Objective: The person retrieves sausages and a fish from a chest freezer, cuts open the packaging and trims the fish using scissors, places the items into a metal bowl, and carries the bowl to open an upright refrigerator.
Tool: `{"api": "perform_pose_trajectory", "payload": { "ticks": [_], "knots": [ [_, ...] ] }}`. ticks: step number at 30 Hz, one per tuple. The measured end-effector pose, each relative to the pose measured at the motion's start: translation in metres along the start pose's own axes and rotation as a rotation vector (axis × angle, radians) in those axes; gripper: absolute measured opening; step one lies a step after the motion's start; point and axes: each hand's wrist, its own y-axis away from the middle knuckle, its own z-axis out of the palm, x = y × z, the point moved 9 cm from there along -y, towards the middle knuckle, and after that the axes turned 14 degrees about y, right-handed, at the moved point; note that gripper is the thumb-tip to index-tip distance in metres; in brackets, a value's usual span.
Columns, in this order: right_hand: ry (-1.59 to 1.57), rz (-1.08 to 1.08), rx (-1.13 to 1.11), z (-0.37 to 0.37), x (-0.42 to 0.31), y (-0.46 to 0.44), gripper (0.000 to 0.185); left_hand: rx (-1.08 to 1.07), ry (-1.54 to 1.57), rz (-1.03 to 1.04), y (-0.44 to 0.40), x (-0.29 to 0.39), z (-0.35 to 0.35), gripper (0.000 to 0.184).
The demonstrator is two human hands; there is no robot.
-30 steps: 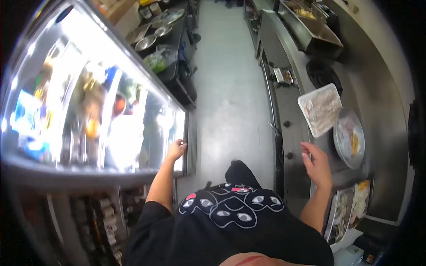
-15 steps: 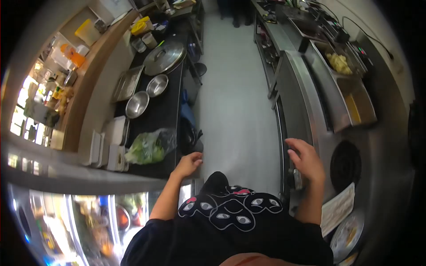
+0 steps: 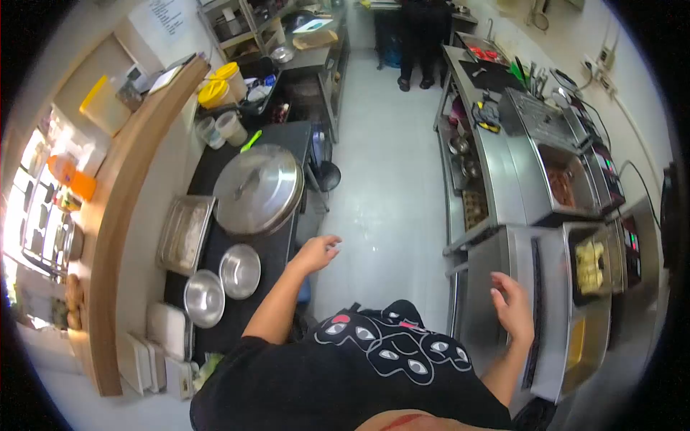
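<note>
My left hand [image 3: 318, 253] is held over the aisle beside the black counter's edge, empty, its fingers loosely bent and apart. Nearest to it are a large round metal lid [image 3: 257, 188] and a steel bowl [image 3: 239, 271]; a second steel bowl [image 3: 205, 299] sits beside that one. My right hand [image 3: 513, 307] is raised by the steel units on the right, fingers apart, holding nothing. Close to it are a deep steel pan with yellow liquid [image 3: 577, 343] and a container of pale yellow chunks [image 3: 590, 267]. Neither hand touches anything that I can see.
A grey floor aisle [image 3: 381, 215] runs ahead between the two counters. At its far end stands a person in dark clothes [image 3: 419, 36]. A rectangular steel tray [image 3: 185, 233] lies on the left counter. A pan of reddish-brown food [image 3: 560, 185] is on the right.
My view has moved forward along the aisle and tilted up. The bowls and pans now appear closer, and the bagged greens have nearly left view. Both hands stay empty.
</note>
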Motion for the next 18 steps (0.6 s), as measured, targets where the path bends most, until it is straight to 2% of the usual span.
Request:
{"api": "perform_pose_trajectory", "payload": {
  "ticks": [2, 4, 6, 8, 11, 13, 18],
  "knots": [
    [-0.026, 0.056, 0.045, -0.006, 0.015, -0.048, 0.029, -0.029, -0.038, 0.077, -0.081, 0.038, -0.006, 0.032],
    [-0.047, 0.129, -0.015, 0.003, 0.037, -0.104, 0.029, -0.042, -0.086, 0.164, -0.160, 0.062, -0.011, 0.032],
    [-0.047, 0.180, -0.076, 0.017, 0.057, -0.166, 0.029, -0.040, -0.111, 0.209, -0.226, 0.067, -0.020, 0.032],
    [-0.054, 0.143, -0.107, 0.034, 0.076, -0.239, 0.029, -0.022, -0.114, 0.211, -0.288, 0.065, -0.030, 0.031],
    [-0.017, 0.035, -0.101, 0.033, 0.075, -0.368, 0.028, -0.006, -0.178, 0.027, -0.355, 0.028, -0.057, 0.031],
    [0.094, -0.083, -0.011, 0.019, 0.048, -0.454, 0.028, -0.009, -0.196, -0.061, -0.384, 0.022, -0.079, 0.032],
    [0.065, -0.382, -0.068, 0.012, -0.042, -0.640, 0.029, 0.153, -0.071, -0.238, -0.459, -0.002, -0.152, 0.035]
  ]
}}
